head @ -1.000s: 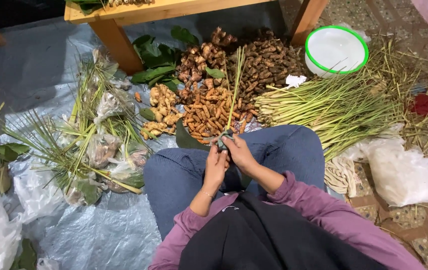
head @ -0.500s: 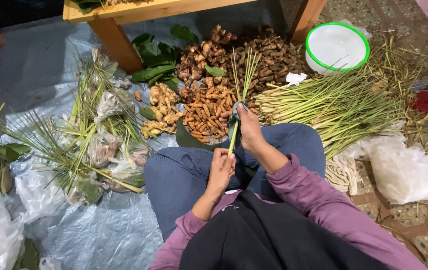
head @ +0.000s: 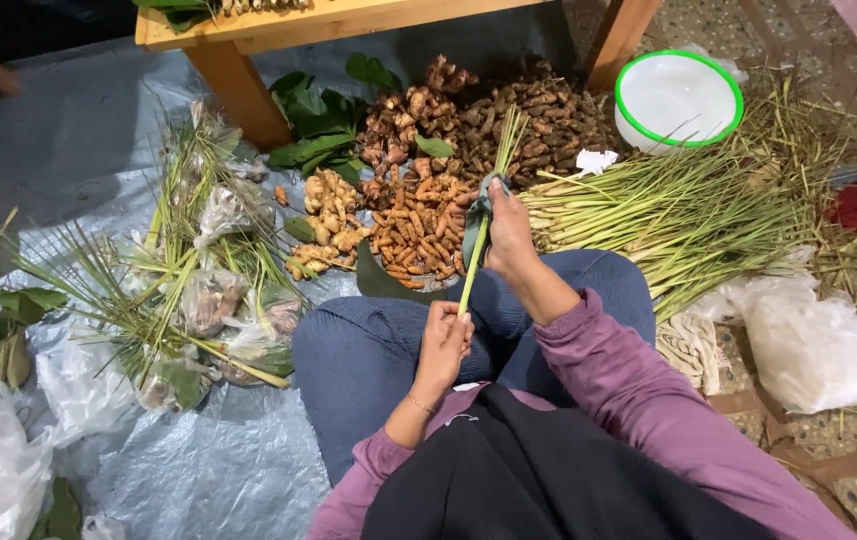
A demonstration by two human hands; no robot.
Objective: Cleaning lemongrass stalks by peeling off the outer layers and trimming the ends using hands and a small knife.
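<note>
I sit on the floor in blue jeans with a lemongrass stalk (head: pixel 475 258) held over my knees. My left hand (head: pixel 445 338) pinches its pale lower end. My right hand (head: pixel 506 232) grips the stalk higher up, where a dark green leaf (head: pixel 475 215) wraps it. The stalk's thin green tops (head: pixel 508 135) fan out above my right hand, over the heaps of roots.
Orange turmeric (head: pixel 418 232), pale ginger (head: pixel 331 210) and brown roots (head: pixel 538 112) lie ahead. A lemongrass pile (head: pixel 678 215) is at right, tied bundles (head: pixel 203 300) at left. A white bowl with green rim (head: pixel 678 100), wooden table legs (head: pixel 238 95), and white plastic bags (head: pixel 808 340) surround me.
My hands have drawn apart along the stalk: the right hand slid up and forward with the leaf, the left hand came back toward my lap holding the lower end.
</note>
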